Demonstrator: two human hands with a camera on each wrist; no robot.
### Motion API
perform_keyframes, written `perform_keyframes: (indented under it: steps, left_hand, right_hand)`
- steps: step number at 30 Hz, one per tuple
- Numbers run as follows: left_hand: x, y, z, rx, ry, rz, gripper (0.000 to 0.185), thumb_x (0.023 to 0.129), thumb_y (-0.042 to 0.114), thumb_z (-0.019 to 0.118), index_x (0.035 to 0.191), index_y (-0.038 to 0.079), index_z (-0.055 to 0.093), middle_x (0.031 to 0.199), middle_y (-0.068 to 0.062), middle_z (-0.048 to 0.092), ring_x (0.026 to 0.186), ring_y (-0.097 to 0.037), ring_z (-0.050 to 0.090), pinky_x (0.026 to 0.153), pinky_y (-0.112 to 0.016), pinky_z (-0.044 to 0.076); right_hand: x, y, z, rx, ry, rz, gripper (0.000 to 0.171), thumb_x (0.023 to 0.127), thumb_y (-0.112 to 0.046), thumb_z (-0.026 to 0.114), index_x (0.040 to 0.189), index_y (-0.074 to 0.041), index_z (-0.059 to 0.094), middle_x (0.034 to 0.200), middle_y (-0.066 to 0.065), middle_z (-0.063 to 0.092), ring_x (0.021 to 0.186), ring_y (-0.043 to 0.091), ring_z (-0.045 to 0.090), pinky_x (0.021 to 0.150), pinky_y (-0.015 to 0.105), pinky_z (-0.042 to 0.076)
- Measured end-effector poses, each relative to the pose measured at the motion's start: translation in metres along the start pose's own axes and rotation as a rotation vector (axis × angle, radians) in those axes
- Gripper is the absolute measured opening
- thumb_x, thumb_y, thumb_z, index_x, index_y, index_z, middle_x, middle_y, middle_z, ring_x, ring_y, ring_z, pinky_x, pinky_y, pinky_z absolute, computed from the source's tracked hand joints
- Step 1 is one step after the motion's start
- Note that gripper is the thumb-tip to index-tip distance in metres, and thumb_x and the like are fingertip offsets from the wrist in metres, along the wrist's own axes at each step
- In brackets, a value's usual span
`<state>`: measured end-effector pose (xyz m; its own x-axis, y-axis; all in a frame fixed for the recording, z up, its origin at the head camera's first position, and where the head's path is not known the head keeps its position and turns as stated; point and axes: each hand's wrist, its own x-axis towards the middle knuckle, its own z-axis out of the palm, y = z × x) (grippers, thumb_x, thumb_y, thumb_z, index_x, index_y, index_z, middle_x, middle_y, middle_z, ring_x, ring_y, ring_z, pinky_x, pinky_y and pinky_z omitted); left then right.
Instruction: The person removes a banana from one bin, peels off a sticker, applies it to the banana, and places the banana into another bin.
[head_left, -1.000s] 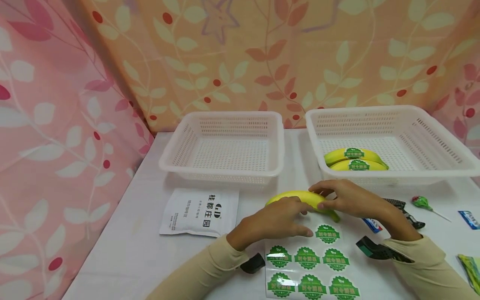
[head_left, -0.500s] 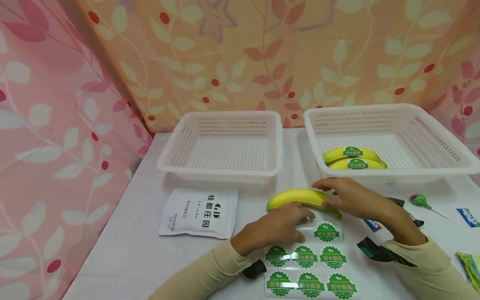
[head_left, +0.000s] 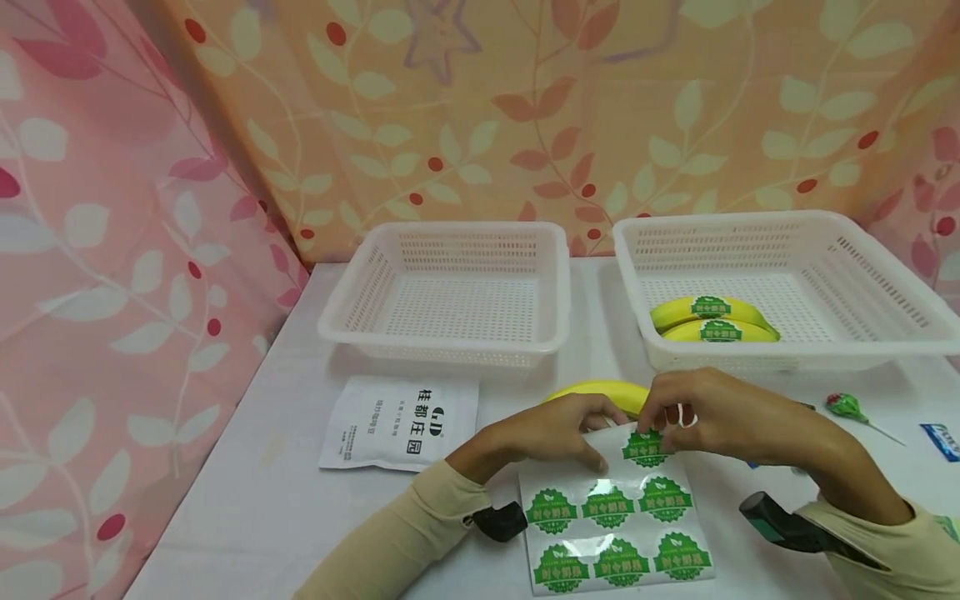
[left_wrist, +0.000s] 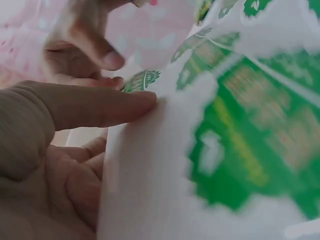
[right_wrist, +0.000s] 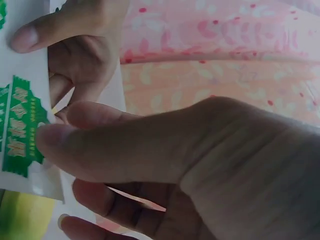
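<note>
A white sheet of green stickers (head_left: 618, 533) has its far edge lifted off the table. My left hand (head_left: 558, 429) holds that edge, thumb (left_wrist: 125, 105) on the printed face and fingers behind. At the far right corner my right hand (head_left: 712, 412) pinches the edge by a single green sticker (head_left: 647, 448); the right wrist view has the thumb (right_wrist: 65, 142) on this sticker's border. Whether the sticker has come loose there, I cannot tell. Behind the sheet lies a banana (head_left: 600, 391), partly hidden by the hands and sheet.
Two stickered bananas (head_left: 708, 310) lie in the right white basket (head_left: 795, 346). A second white basket (head_left: 450, 337) stands at the back left, behind a white pouch (head_left: 401, 423). To the right are a lollipop (head_left: 843, 406) and a small blue packet (head_left: 940, 440).
My right hand has left the banana and come to the sheet's far right corner. My left hand now grips the far edge, which has risen from the table.
</note>
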<state>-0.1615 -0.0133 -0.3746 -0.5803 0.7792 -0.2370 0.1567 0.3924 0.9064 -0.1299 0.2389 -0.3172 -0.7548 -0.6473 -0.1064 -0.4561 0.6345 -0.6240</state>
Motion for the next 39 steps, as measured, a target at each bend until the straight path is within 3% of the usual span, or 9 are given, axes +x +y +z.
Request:
perform_keyframes:
  steps: [4,9,16,20,24,28,31,35,39]
  left_hand:
    - [0.0,-0.001,-0.001,-0.251,-0.059,0.004,0.066,0.087,-0.012,0.074,0.149,0.007,0.057,0.142,-0.004,0.069,0.125,-0.007,0.064,0.104,-0.021,0.047]
    - [-0.002,0.001,0.0,-0.482,-0.129,-0.05,0.07,0.09,-0.016,0.064,0.155,0.006,0.05,0.136,-0.011,0.071,0.102,-0.015,0.072,0.086,-0.025,0.058]
    - [-0.003,0.003,0.0,-0.619,-0.194,-0.111,0.069,0.091,-0.016,0.061,0.154,0.008,0.05,0.132,-0.013,0.071,0.101,-0.021,0.072,0.081,-0.029,0.061]
    - [-0.002,0.001,0.001,-0.439,-0.137,-0.083,0.066,0.09,-0.009,0.069,0.15,0.015,0.059,0.138,0.001,0.068,0.12,-0.014,0.065,0.093,-0.026,0.056]
    - [-0.001,0.001,0.003,-0.109,-0.046,-0.008,0.065,0.088,0.0,0.079,0.148,0.02,0.063,0.145,0.014,0.061,0.13,-0.004,0.055,0.103,-0.021,0.047]
    - [-0.002,0.004,0.007,0.174,0.025,0.078,0.071,0.088,0.006,0.085,0.152,0.02,0.057,0.146,0.011,0.062,0.129,0.0,0.056,0.107,-0.02,0.043]
    - [-0.004,0.009,0.011,0.317,0.095,0.133,0.072,0.09,0.013,0.087,0.154,0.017,0.054,0.146,0.005,0.063,0.131,-0.001,0.058,0.108,-0.018,0.043]
    - [-0.009,0.017,0.014,0.36,0.236,0.162,0.063,0.098,0.026,0.08,0.153,0.012,0.054,0.138,0.001,0.065,0.124,-0.006,0.062,0.101,-0.017,0.048]
    - [-0.013,0.02,0.013,0.175,0.331,0.145,0.054,0.105,0.04,0.068,0.15,0.011,0.057,0.11,0.004,0.072,0.097,-0.004,0.068,0.078,-0.018,0.053]
  right_hand:
    - [0.004,0.001,0.005,0.057,-0.061,0.074,0.029,0.082,-0.021,0.092,0.105,-0.026,0.076,0.098,-0.009,0.065,0.088,0.011,0.058,0.072,0.026,0.051]
    - [0.005,0.001,0.008,0.09,-0.085,0.099,0.039,0.077,-0.032,0.096,0.104,-0.024,0.07,0.096,-0.006,0.062,0.088,0.014,0.057,0.071,0.026,0.047]
    - [0.004,0.002,0.007,0.11,-0.12,0.116,0.03,0.081,-0.032,0.092,0.099,-0.024,0.069,0.094,-0.005,0.062,0.086,0.014,0.057,0.068,0.026,0.047]
    - [0.003,0.004,0.006,0.112,-0.137,0.09,0.015,0.086,-0.027,0.087,0.091,-0.025,0.072,0.092,-0.007,0.064,0.083,0.01,0.058,0.067,0.025,0.049]
    - [0.003,0.006,0.004,0.061,-0.111,0.071,0.011,0.09,-0.023,0.084,0.088,-0.026,0.073,0.086,-0.011,0.063,0.078,0.006,0.057,0.064,0.024,0.048]
    - [0.002,0.006,0.001,-0.025,-0.026,0.098,0.012,0.091,-0.019,0.083,0.088,-0.025,0.073,0.081,-0.013,0.062,0.075,0.005,0.055,0.063,0.024,0.047]
    - [0.001,0.005,-0.003,-0.097,0.071,0.11,0.013,0.091,-0.02,0.084,0.088,-0.025,0.073,0.079,-0.016,0.061,0.075,0.004,0.054,0.063,0.024,0.048]
    - [-0.002,0.001,-0.006,-0.17,0.182,0.096,0.014,0.09,-0.021,0.086,0.089,-0.027,0.073,0.081,-0.019,0.063,0.079,0.003,0.056,0.067,0.024,0.051]
    - [0.0,-0.005,-0.003,-0.213,0.269,0.025,0.019,0.088,-0.017,0.088,0.089,-0.027,0.073,0.084,-0.022,0.063,0.081,0.002,0.057,0.072,0.026,0.055]
